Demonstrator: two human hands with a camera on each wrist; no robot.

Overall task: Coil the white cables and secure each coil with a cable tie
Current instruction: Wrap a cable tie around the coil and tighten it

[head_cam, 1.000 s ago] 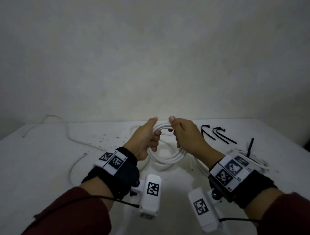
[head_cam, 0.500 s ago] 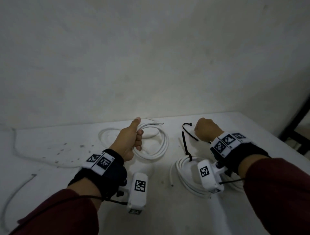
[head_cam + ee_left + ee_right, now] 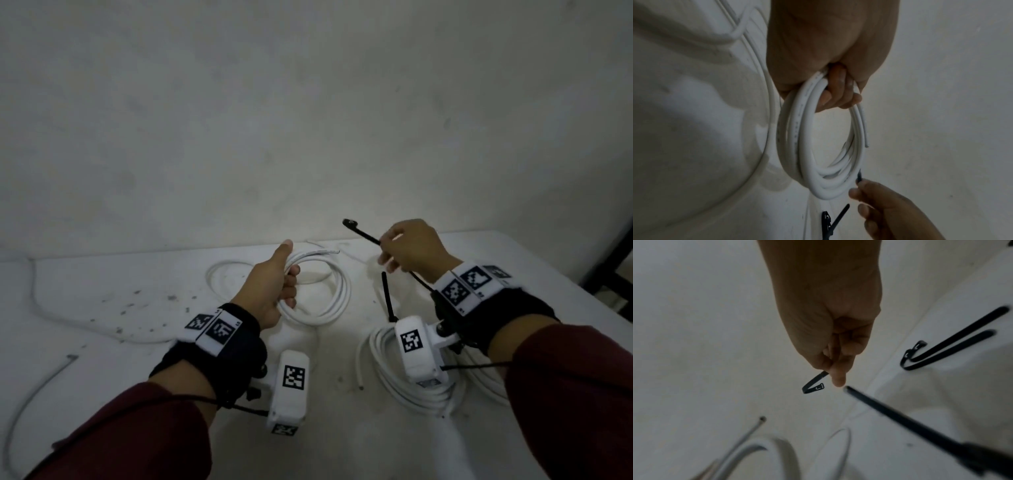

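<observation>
White surface, speckled with dark flecks toward its left side, far edge against a pale wall.

Finished coil of white cable lies flat near the right side of the surface, partly hidden under my right wrist; a black tie stands up from its far side.

Loose white cable trails along the left part of the surface, near the far-left corner.

Coil in progress, near the middle of the far edge: several white loops, gathered at their near-left side in my left hand. Fingers curled through the loops, thumb lying straight along the top. In the left wrist view the coil hangs from the fingers, one cut end free on its right.

My right hand is raised to the right of that coil, fingers pressed together on a black cable tie; the head end points up and left, the tail runs back under the wrist. In the right wrist view the tie hooks out below the fingertips.

Two spare ties lie side by side by the far edge.
</observation>
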